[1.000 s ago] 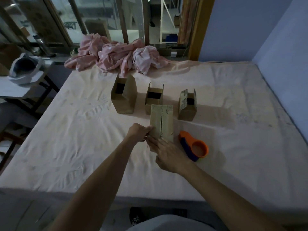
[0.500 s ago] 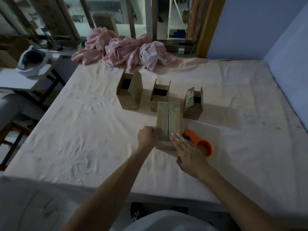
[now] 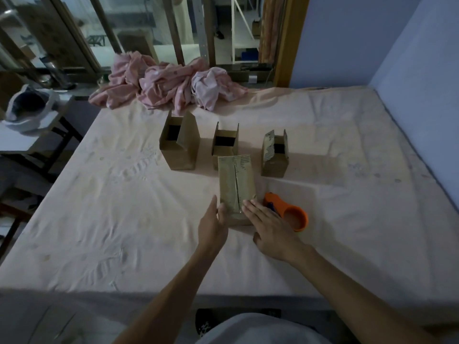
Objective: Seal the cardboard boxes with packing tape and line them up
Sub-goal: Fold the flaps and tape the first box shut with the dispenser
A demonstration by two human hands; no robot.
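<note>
A closed cardboard box (image 3: 236,180) stands on the bed sheet in front of me, a strip of clear tape running down its centre seam. My left hand (image 3: 213,225) lies flat against the box's near left side, fingers straight. My right hand (image 3: 268,225) presses straight fingers onto the box's near right corner. An orange and blue tape dispenser (image 3: 288,209) lies just right of the box, beside my right hand. Three open boxes stand in a row behind: a large one (image 3: 179,145), a small one (image 3: 224,142) and one with printed flaps (image 3: 274,152).
A heap of pink cloth (image 3: 169,85) lies at the far edge of the bed (image 3: 124,219). A side table with a white bag (image 3: 27,108) stands to the left. Blue walls close the right side; glass doors are behind.
My left hand has opened from a curled grip at the box's side to flat fingers. My right hand slid from the near face of the box to its right corner.
</note>
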